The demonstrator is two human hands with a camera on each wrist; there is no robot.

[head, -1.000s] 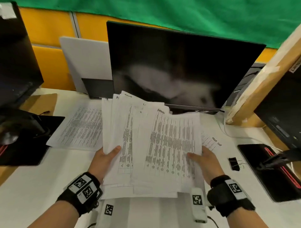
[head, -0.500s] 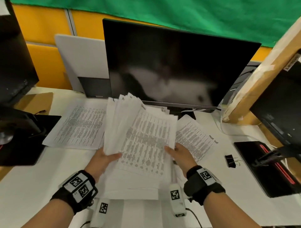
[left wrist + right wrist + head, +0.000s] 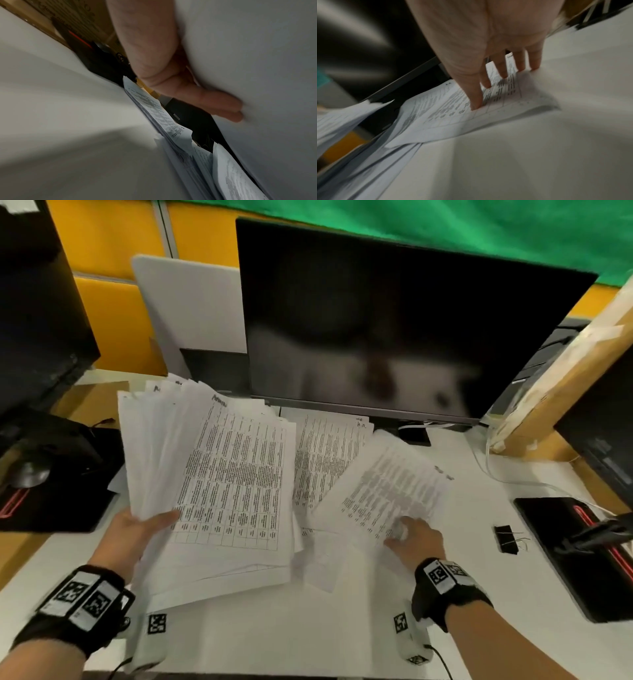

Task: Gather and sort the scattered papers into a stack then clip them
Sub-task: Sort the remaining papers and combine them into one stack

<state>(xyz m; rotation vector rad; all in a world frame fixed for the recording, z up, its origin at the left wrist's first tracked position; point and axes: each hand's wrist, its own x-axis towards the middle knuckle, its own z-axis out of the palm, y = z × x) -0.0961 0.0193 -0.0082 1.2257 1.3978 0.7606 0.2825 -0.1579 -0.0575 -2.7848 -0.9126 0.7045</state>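
Note:
My left hand (image 3: pixel 137 529) grips a thick, fanned stack of printed papers (image 3: pixel 222 474) at its lower left edge, thumb on top. The left wrist view shows its fingers (image 3: pixel 223 108) pressed against the stack's blank underside (image 3: pixel 257 67). My right hand (image 3: pixel 411 537) rests on a loose printed sheet (image 3: pixel 387 487) lying askew on the white table (image 3: pixel 308 638). Its fingertips (image 3: pixel 476 105) press straight down on that sheet (image 3: pixel 453 119). Another printed sheet (image 3: pixel 325 450) lies partly beneath, near the monitor. A black binder clip (image 3: pixel 506 539) lies on the table right of my right hand.
A large dark monitor (image 3: pixel 394 320) stands right behind the papers. Black stand bases sit at the left (image 3: pixel 51 481) and right (image 3: pixel 582 559) table edges. A cardboard box (image 3: pixel 565 378) leans at the back right, with a white cable (image 3: pixel 496 474) below it.
My right hand has let go of the stack and moved right onto the loose sheet. The stack has swung left, held by my left hand alone.

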